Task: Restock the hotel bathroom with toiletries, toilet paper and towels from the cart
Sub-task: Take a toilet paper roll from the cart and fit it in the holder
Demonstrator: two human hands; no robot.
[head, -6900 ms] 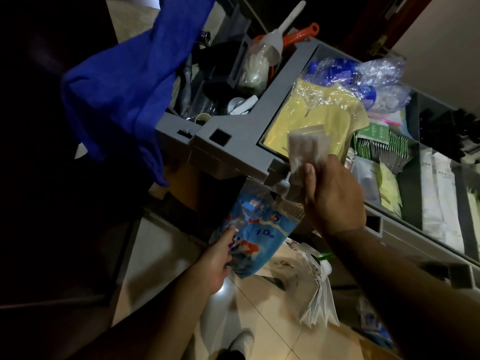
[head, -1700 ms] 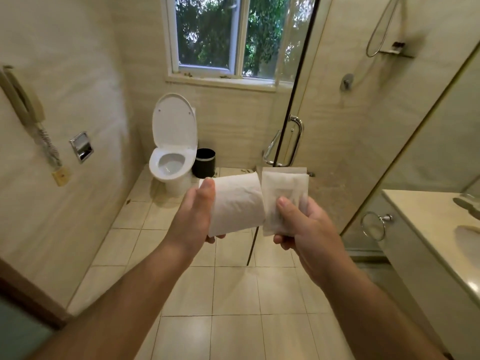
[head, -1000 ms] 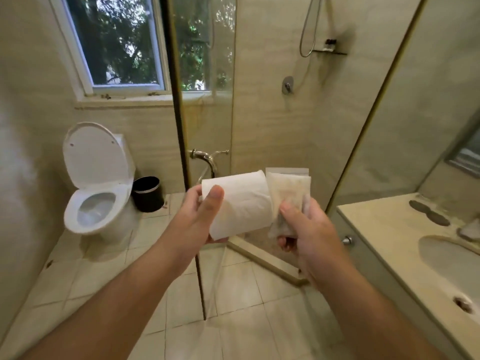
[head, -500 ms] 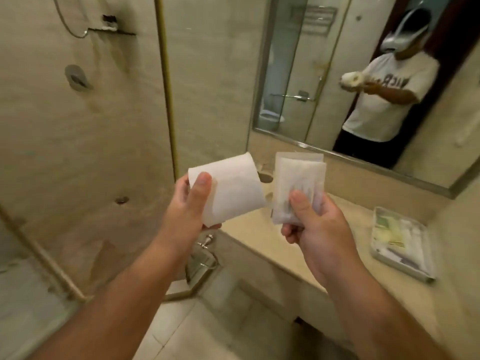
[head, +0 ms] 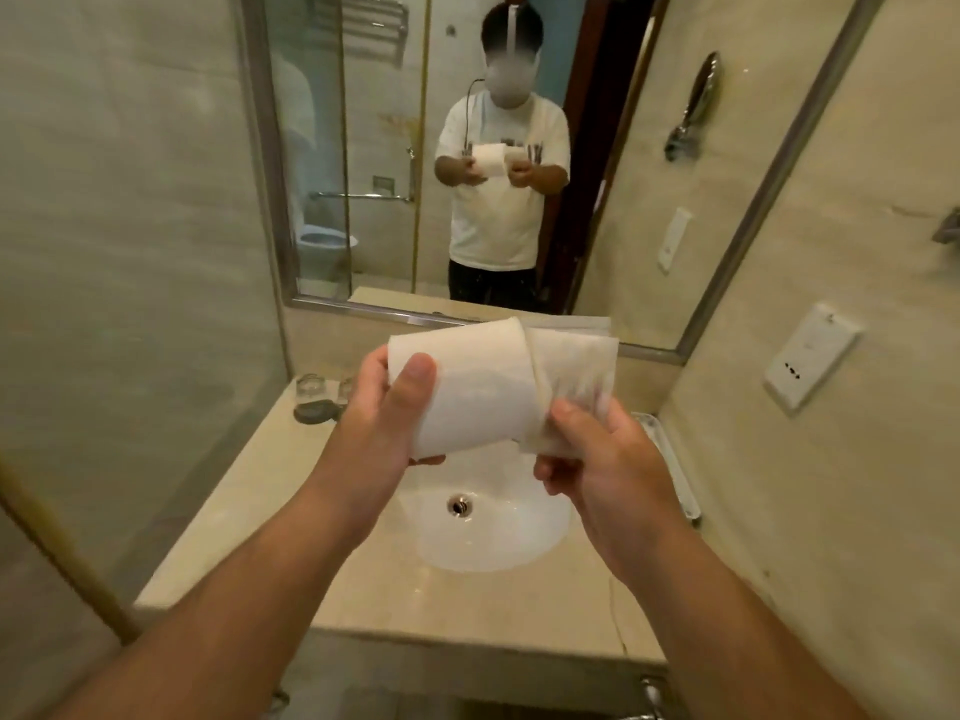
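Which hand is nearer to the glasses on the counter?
Left. The left hand, holding the toilet paper roll, is just right of the glasses; the right hand, pinching the clear packets, is farther right, above the sink.

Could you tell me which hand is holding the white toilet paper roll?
The left hand grips the white toilet paper roll; the right hand instead pinches flat translucent plastic sachets.

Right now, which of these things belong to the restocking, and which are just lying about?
Part of the job: toilet paper roll, gripped by the left hand; clear toiletry packets, pinched by the right hand; tray right of the sink, probably.
Just there: drinking glasses, sink, mirror, wall socket.
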